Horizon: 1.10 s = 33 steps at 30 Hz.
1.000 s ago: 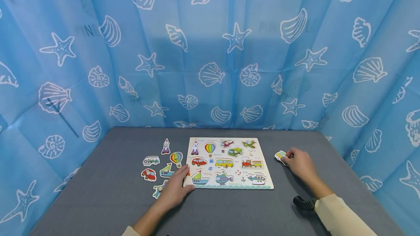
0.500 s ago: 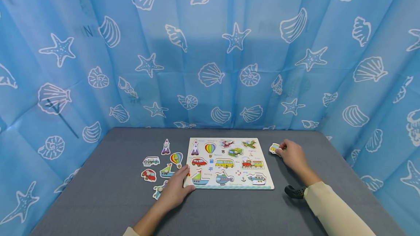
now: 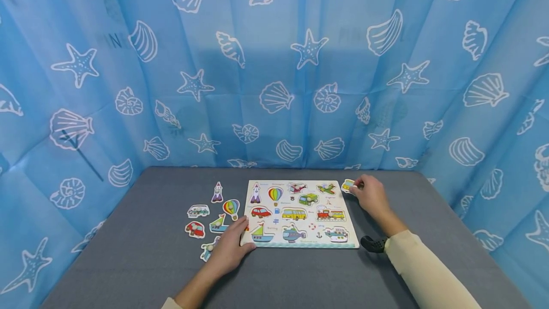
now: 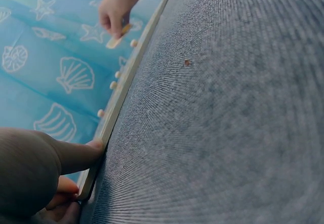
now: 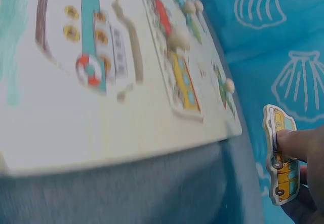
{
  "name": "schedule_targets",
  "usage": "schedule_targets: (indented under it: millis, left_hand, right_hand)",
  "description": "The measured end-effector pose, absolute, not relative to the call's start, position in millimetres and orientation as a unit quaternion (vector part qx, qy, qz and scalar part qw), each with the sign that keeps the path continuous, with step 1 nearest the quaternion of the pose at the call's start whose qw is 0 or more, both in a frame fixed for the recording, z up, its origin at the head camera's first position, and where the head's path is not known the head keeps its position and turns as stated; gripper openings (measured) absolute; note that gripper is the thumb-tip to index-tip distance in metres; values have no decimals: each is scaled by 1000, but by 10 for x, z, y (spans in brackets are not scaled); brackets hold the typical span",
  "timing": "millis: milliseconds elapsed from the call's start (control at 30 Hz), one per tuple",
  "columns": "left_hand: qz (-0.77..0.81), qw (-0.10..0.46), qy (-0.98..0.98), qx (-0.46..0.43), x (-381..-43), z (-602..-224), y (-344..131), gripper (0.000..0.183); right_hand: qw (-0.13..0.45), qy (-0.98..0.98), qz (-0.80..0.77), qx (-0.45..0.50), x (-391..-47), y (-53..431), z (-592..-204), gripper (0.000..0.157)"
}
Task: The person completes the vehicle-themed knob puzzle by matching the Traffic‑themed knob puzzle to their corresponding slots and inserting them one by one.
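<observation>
My right hand (image 3: 372, 197) pinches a yellow bus puzzle piece (image 5: 286, 181) between thumb and fingers, just beyond the board's far right corner. It is held up off the table in the right wrist view. The wooden vehicle puzzle board (image 3: 300, 245) lies flat mid-table. My left hand (image 3: 229, 251) grips the board's near left corner, the thumb (image 4: 83, 155) against its front edge and the fingers on the left side. A train piece (image 3: 330, 214), a green truck piece (image 3: 308, 199) and a plane piece (image 3: 326, 189) sit in the board. A bus picture (image 3: 293, 213) shows in its middle.
Left of the board lie several loose pieces: a rocket (image 3: 217, 193), a balloon (image 3: 230, 207), a sailboat (image 3: 218, 224), a red car (image 3: 195, 229), a white vehicle (image 3: 198, 211) and a bluish piece (image 3: 208, 249) beside my left hand. A blue shell-patterned curtain (image 3: 274, 61) encloses the grey table.
My right hand has carried the bus piece leftward and away from me, from well right of the board to its far right corner. The left hand stays in place on the board.
</observation>
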<state>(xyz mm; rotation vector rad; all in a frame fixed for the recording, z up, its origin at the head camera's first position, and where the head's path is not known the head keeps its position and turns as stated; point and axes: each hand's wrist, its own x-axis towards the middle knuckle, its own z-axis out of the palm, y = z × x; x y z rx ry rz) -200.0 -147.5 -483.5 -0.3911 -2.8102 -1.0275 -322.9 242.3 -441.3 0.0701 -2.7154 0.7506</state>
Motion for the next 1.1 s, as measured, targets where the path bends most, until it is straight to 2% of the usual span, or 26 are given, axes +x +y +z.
schedule_targets:
  millis: [333, 733, 1100]
  left_hand:
    - [-344, 66, -928, -127, -2005, -4822, -1473, 64]
    - [-345, 69, -926, -135, -1996, -4830, -1471, 64]
    - [-346, 66, -926, -134, -1993, -4823, -1466, 64]
  right_hand:
    - [186, -936, 292, 57, -3195, 2179, -4342, 15]
    - [182, -930, 305, 96, -3083, 1913, -4386, 14]
    - [154, -930, 320, 93, -2997, 1683, -4457, 17]
